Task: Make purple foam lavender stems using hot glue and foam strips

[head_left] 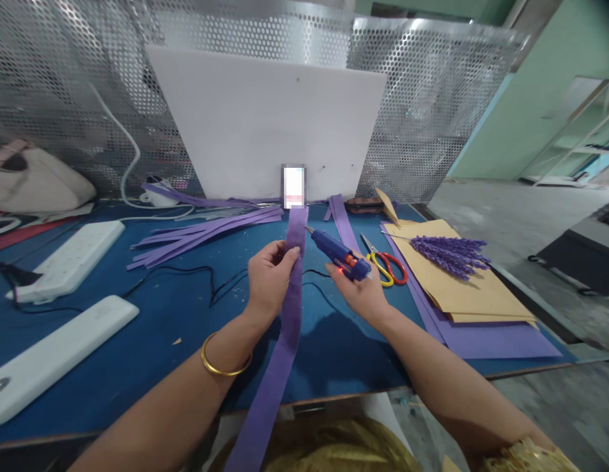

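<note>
My left hand pinches a long purple paper strip between thumb and fingers. The strip runs from below the phone down over the table's front edge toward my lap. In my right hand is a blue hot glue gun with a small red light glowing on it. Its nozzle points left, close to the strip's right edge near the upper end; whether it touches I cannot tell. Scissors with yellow and red handles lie just beyond my right hand.
Purple strips lie back left, another strip back right. Brown paper and purple sheets at right carry a purple flower sprig. A power strip, white case and black cord occupy the left. A white board stands behind.
</note>
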Tool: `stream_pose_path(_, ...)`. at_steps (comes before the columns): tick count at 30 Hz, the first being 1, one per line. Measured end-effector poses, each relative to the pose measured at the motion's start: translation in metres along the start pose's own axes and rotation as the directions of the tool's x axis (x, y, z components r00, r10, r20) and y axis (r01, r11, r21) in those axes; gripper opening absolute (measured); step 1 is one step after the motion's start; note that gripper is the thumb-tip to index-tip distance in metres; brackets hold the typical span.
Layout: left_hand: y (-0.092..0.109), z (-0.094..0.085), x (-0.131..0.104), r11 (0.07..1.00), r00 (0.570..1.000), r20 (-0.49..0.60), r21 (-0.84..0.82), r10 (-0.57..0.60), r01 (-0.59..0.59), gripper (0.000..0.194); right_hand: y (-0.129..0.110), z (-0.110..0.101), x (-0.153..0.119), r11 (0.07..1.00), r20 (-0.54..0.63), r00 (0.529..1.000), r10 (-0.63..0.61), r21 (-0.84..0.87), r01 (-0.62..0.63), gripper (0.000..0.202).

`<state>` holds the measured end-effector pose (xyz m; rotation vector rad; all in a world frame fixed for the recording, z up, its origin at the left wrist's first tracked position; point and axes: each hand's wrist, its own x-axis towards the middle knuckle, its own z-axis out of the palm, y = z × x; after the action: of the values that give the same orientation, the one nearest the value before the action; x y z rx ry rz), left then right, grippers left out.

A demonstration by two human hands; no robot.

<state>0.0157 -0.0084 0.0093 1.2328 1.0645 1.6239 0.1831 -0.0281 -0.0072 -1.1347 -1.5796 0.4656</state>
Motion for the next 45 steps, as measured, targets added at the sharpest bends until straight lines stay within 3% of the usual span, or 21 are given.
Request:
stream_pose_path(29,-0.006,-0.004,0.006,0.999,1.000,-0.021,-0.042,0.015,-0.015,0.017,-0.005,-0.001,-0.001,0.999,0.076,0.996,-0.044,0.000,0.044,0.030)
stream_pose_path(34,-0.005,-0.003,0.004,0.999,0.999,-0.026,-0.032,0.021,-0.022,0.017,-0.004,-0.001,0.003,0.995,0.002,0.999,0.046,-0.090,-0.046,0.032)
stream_pose_path(37,-0.004,-0.002,0.004,0.998,0.999,-0.039,-0.060,-0.009,0.007,0.020,-0.002,0.000,0.010,0.981,0.020,0.982,0.189,0.035,-0.189,0.035)
stream_pose_path(39,-0.002,-0.001,0.004,0.993,0.997,-0.047,-0.107,-0.064,0.058,0.021,0.002,0.000,0.015,0.913,0.118,0.945,0.305,0.247,-0.325,0.042)
stream_pose_path(41,0.001,0.000,0.005,0.976,0.989,-0.043,-0.177,-0.139,0.130,0.021,0.008,0.001,0.020,0.765,0.218,0.888,0.405,0.451,-0.459,0.046)
stream_pose_path(45,0.005,0.002,0.007,0.896,0.946,-0.005,-0.323,-0.324,0.305,0.026,0.025,0.002,0.030,0.438,0.372,0.716,0.591,0.597,-0.672,0.033)
